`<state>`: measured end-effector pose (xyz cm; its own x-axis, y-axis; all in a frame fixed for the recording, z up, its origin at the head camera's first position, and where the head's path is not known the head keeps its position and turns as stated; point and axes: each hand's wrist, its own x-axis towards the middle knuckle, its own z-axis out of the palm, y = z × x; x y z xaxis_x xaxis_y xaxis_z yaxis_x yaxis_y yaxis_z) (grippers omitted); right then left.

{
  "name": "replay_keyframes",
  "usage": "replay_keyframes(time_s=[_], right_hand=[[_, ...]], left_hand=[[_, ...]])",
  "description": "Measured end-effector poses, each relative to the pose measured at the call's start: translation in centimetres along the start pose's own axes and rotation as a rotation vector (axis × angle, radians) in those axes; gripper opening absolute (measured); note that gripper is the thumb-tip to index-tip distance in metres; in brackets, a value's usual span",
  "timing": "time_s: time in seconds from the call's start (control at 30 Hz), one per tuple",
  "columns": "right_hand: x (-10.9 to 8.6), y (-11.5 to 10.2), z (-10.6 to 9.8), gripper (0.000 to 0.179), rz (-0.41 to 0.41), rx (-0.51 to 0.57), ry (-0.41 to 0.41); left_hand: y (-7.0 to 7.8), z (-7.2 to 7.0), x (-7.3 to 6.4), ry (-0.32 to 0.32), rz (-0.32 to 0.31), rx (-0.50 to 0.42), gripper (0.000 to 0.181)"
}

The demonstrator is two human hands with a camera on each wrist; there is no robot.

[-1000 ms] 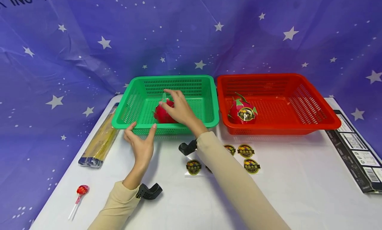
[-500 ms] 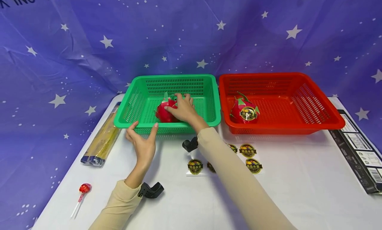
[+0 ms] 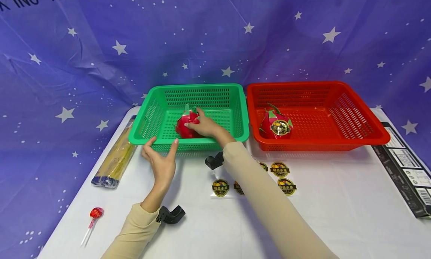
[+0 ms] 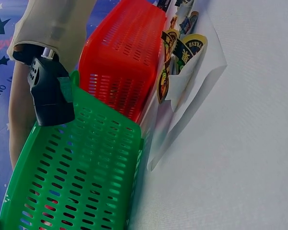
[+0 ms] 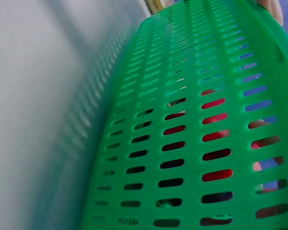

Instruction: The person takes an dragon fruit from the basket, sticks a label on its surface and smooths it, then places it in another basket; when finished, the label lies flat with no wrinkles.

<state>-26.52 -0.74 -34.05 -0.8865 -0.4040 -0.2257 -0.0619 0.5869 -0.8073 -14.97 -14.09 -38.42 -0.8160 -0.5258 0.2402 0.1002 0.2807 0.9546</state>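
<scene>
A pink-red dragon fruit (image 3: 183, 128) with green tips sits in the green basket (image 3: 188, 141), towards its front. My right hand (image 3: 207, 125) reaches over the front rim and grips the fruit's right side, thumb in front; its far fingers are hidden. My left hand (image 3: 161, 167) is at the basket's front, fingers spread, with thumb and fingertips touching the rim. In the right wrist view, red patches of the dragon fruit (image 5: 216, 175) show through the slots of the basket wall. A second dragon fruit (image 3: 274, 124), bearing a round black-and-gold sticker, lies in the red basket (image 3: 320, 142).
Sheets of round stickers (image 3: 220, 188) lie on the white table (image 3: 208, 229), partly under my right forearm. To the left are a plastic-wrapped packet (image 3: 116, 158) and a red lollipop (image 3: 96, 213). A long black box (image 3: 404, 165) lies at the right edge. A starry purple cloth (image 3: 208, 34) hangs behind.
My right hand has come down from above the dragon fruit to its right side, and its fingers have drawn in around it. The left hand stays at the rim.
</scene>
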Motion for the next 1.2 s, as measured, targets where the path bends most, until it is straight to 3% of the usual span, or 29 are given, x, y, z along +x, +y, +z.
replay_keyframes(time_s=[0.13,0.33,0.67,1.2], right_hand=[[0.02,0.07,-0.11,0.073,-0.018,0.072,-0.036],[-0.03,0.13,-0.22,0.066,-0.035,0.09,-0.038],[0.08,0.32,-0.18,0.066,0.009,0.18,-0.048],[0.12,-0.09,-0.76,0.059,0.18,0.39,-0.006]], left_hand=[[0.01,-0.02,-0.06,-0.003,0.01,0.01,0.07],[0.01,-0.06,-0.06,0.001,0.011,0.009,0.069],[-0.01,-0.1,-0.09,0.005,-0.004,0.01,0.069],[-0.02,-0.13,0.01,-0.009,-0.018,0.01,0.07]])
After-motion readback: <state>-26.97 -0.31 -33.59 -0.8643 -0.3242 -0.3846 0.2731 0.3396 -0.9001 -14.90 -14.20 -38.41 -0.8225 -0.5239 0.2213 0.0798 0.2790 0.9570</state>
